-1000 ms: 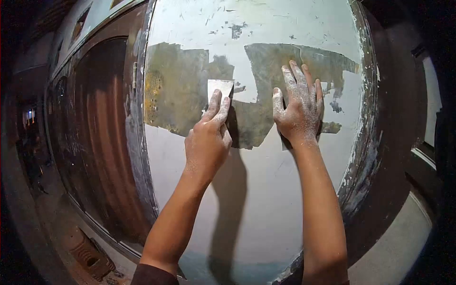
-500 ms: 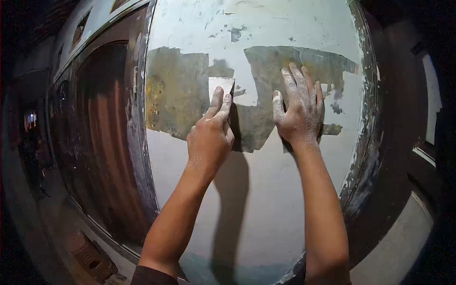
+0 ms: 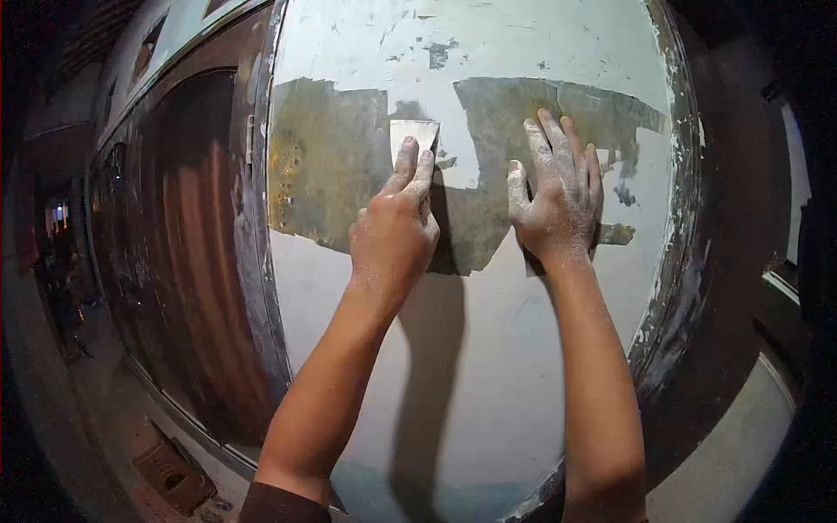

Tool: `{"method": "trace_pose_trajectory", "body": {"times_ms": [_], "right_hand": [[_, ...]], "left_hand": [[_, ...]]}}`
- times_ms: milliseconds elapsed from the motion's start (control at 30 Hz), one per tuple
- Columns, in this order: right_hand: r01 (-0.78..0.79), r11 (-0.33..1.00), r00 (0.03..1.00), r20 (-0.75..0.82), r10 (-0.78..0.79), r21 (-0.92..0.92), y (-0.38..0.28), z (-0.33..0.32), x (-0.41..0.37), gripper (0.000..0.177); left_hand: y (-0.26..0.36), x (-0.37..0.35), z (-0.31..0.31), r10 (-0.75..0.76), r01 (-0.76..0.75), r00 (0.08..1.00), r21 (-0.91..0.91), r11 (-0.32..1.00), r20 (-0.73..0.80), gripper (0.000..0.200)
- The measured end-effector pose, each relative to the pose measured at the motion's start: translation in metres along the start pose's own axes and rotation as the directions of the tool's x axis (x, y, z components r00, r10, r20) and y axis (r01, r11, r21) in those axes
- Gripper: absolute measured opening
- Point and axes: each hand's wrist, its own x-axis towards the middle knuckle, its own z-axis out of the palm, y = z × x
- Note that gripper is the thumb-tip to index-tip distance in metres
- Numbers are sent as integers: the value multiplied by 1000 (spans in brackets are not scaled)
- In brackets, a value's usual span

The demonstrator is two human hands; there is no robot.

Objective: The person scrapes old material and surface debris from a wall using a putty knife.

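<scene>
- Gripping a whitish, flat, straight-edged scraper [image 3: 425, 132], the left hand [image 3: 394, 231] reaches up from the bottom left to just above the middle of the frame, pinching the tool with two fingers laid along its blade; the rest of the grip is hidden behind the hand.
- The scraper lies just left of the frame's centre line, its wide edge uppermost, against a white-painted upright wall surface [image 3: 501, 375].
- The right hand [image 3: 558, 209], right of centre, rests palm-side against the same surface, fingers slightly spread and pointing up, thumb apart to the left; it holds nothing that shows.
- Whitish dust coats the fingers and backs of both hands.
- A ragged grey-green bare patch [image 3: 331, 161] spans the upper middle of the frame, with yellowish spots along its left edge; the right hand overlaps its right part.
- Small dark grey flecks [image 3: 438, 55] mark the white paint at the top centre.
- A long dark shadow [image 3: 427, 375] runs down the surface between the two forearms.
- A reddish-brown wooden door [image 3: 200, 261] with an arched top fills the left side.
- A brown moulded block [image 3: 174, 478] lies at the lower left, near a dark sleeve [image 3: 283, 504] on the left arm.
</scene>
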Motion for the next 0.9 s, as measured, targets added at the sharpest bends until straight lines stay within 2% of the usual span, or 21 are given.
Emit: {"method": "trace_pose_trajectory", "body": {"times_ms": [33, 233, 333, 367, 500, 667, 733, 867, 900], "right_hand": [[-3, 1000, 1000, -4, 3, 23, 0, 0, 0, 52], [-15, 1000, 1000, 13, 15, 13, 0, 0, -1, 52], [2, 1000, 1000, -6, -1, 18, 1, 1, -1, 52], [-1, 1000, 1000, -12, 1, 29, 1, 2, -2, 52], [-12, 1000, 1000, 2, 12, 11, -1, -1, 0, 52], [-6, 1000, 1000, -21, 6, 4, 1, 4, -1, 52], [1, 1000, 1000, -16, -1, 2, 2, 4, -1, 51], [0, 1000, 1000, -14, 0, 11, 2, 3, -2, 51], [-1, 1000, 1000, -18, 1, 7, 2, 3, -1, 51]], "left_hand": [[5, -2, -6, -46, 45, 998, 25, 999, 36, 54], [-9, -24, 3, -30, 31, 1000, 35, 999, -5, 59], [-8, -8, 1, -8, 8, 1000, 82, 997, -1, 59], [-3, -3, -4, -48, 48, 999, 14, 999, 12, 54], [-7, 2, 4, 13, -13, 999, 6, 1000, -38, 53], [-5, 6, 1, -37, 36, 999, 27, 999, 19, 53], [-11, 4, 4, 39, -38, 999, 41, 998, -37, 54], [-8, 0, 1, -5, 4, 1000, 60, 998, 15, 55], [-8, 4, 4, 20, -18, 1000, 71, 997, -25, 54]]}}
